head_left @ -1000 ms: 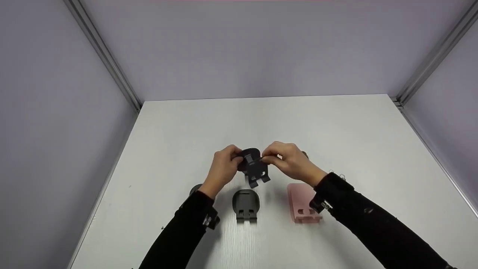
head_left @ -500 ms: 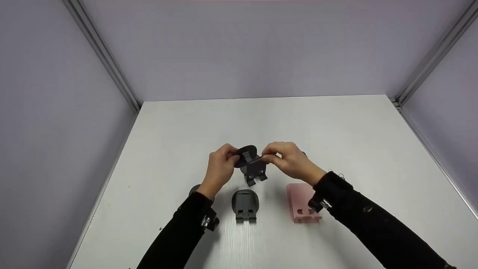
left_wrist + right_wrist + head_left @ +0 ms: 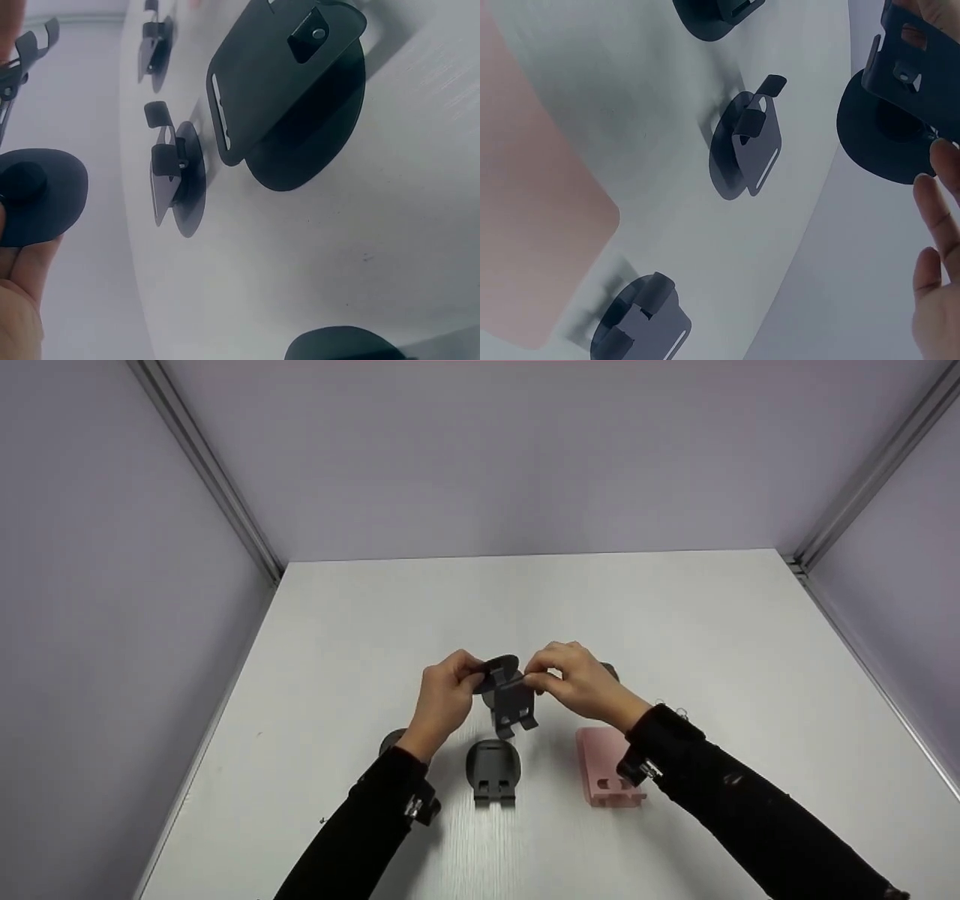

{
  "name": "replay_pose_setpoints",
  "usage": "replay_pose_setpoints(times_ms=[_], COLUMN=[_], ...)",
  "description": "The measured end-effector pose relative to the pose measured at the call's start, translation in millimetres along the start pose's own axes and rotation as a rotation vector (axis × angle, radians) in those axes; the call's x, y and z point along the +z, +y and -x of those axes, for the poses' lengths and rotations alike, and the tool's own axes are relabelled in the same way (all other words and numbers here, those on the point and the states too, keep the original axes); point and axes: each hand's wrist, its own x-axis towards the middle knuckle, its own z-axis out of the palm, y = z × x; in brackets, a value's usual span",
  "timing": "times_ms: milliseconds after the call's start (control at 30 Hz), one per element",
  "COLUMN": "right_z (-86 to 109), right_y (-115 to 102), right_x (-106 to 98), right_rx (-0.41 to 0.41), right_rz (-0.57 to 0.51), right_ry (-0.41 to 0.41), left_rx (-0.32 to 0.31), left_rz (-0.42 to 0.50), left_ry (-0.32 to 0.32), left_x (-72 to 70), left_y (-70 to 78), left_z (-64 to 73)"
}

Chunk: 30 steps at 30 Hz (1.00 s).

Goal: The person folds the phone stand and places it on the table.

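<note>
Both hands hold up a dark grey metal phone stand (image 3: 514, 705) above the white table. My left hand (image 3: 445, 699) pinches the edge of its round base, which shows from below as a dark disc (image 3: 56, 202) in the left wrist view. My right hand (image 3: 574, 679) pinches the upper edge of its flat plate, whose slots and hooks appear in the right wrist view. The plate stands at an angle to the base. Directly below on the table lies a matching folded stand (image 3: 493, 772). Right of that, a pink stand (image 3: 600, 757) lies flat, partly covered by the right sleeve.
More dark stands sit on the table: one beside the left wrist (image 3: 391, 740), one behind the right hand (image 3: 611, 668), one mostly hidden behind the held stand (image 3: 187, 176). Pale panels (image 3: 480, 457) enclose the table's back and sides.
The held stand's round base has tilted and shifted slightly left with my left hand, while its plate swung a little. My right hand has barely moved; the stands on the table stay put.
</note>
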Motion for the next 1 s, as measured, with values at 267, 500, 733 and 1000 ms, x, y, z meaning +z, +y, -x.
replay_pose_setpoints(times_ms=[267,500,733,1000], right_z=[-3.1,-4.7,-4.2,-4.0], right_y=[-1.5,-0.4,0.8,1.5], right_x=[-0.7,0.7,2.2,2.8], right_rx=[0.120,0.200,0.285,0.355], right_rz=[-0.056,-0.117,-0.197,-0.233], right_ry=[-0.024,-0.051,-0.076,-0.093], left_rx=[0.037,0.127,0.209,0.271], left_rz=[0.044,-0.058,-0.103,-0.112], left_ry=[-0.019,0.016,0.020,0.024], left_x=[1.7,4.3,7.2,9.7], left_y=[1.2,3.0,5.3,4.0], left_z=[1.4,2.1,3.8,5.1])
